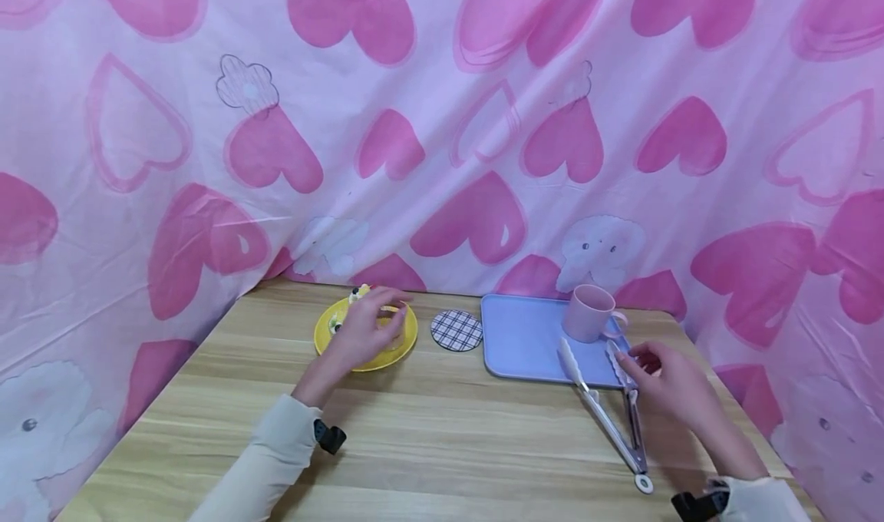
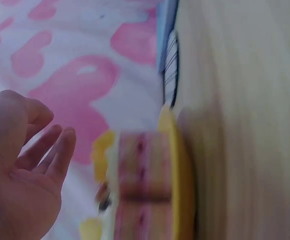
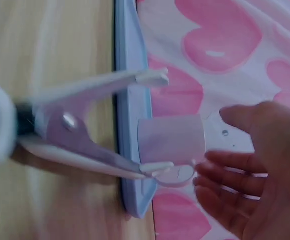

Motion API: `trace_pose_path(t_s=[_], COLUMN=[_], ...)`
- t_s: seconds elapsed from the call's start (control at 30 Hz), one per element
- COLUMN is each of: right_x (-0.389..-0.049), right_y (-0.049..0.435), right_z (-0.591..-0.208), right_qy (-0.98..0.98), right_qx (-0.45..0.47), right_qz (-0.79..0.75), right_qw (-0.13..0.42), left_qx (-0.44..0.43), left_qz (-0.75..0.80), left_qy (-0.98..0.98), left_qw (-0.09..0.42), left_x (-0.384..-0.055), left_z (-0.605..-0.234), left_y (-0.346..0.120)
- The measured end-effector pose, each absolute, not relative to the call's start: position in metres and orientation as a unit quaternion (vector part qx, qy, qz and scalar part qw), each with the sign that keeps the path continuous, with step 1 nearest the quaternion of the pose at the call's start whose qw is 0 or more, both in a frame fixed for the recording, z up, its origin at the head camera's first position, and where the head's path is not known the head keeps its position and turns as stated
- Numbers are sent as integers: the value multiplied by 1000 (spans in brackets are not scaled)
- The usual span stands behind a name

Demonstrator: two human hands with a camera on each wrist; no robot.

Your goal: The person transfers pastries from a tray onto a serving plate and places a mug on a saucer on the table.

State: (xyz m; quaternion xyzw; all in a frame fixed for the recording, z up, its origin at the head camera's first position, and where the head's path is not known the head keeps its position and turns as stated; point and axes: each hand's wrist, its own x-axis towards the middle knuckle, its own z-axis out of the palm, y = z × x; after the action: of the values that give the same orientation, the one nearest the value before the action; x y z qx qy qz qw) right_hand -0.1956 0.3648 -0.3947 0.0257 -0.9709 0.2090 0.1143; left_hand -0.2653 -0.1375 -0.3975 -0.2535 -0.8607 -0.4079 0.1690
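Observation:
My left hand (image 1: 362, 328) hovers above the yellow plate (image 1: 380, 365) with loosely bent fingers and holds nothing. On that plate stand pieces of layered cake (image 2: 145, 167) with pink filling and white topping; in the head view the hand partly covers them. My right hand (image 1: 673, 384) is beside the metal tongs (image 1: 608, 422), its fingers spread loosely and gripping nothing. The tongs lie spread apart, their scalloped tips over the front edge of the blue tray (image 1: 521, 341). A pink mug (image 1: 587, 313) stands upright at the tray's right side, handle to the right.
Between plate and tray lies a round checked coaster (image 1: 456, 331). The wooden table (image 1: 442, 430) ends at a pink heart-patterned cloth (image 1: 470, 215) that hangs behind it and along both sides.

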Motion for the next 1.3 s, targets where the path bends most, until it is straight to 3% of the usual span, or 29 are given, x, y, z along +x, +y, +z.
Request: trace_pose_path(t_s=[0.23, 0.67, 0.87, 1.07, 1.3], right_x=[-238, -302, -312, -310, -305], right_y=[379, 368, 365, 368, 373], right_z=[-390, -403, -405, -407, -411], right_qy=[-960, -956, -958, -956, -952], right_qx=[44, 41, -4, -47, -80], right_qz=[239, 261, 256, 281, 287], right_qw=[136, 129, 125, 73, 64], left_qx=[-279, -249, -244, -250, -238], left_qz=[-359, -277, -280, -270, -269], left_qy=[-888, -928, -929, -930, -933], left_qw=[67, -8, -15, -8, -37], left_x=[-260, -268, -271, -275, -276], left_z=[-412, -438, -439, -441, -445], left_y=[-105, -80, -69, -64, -62])
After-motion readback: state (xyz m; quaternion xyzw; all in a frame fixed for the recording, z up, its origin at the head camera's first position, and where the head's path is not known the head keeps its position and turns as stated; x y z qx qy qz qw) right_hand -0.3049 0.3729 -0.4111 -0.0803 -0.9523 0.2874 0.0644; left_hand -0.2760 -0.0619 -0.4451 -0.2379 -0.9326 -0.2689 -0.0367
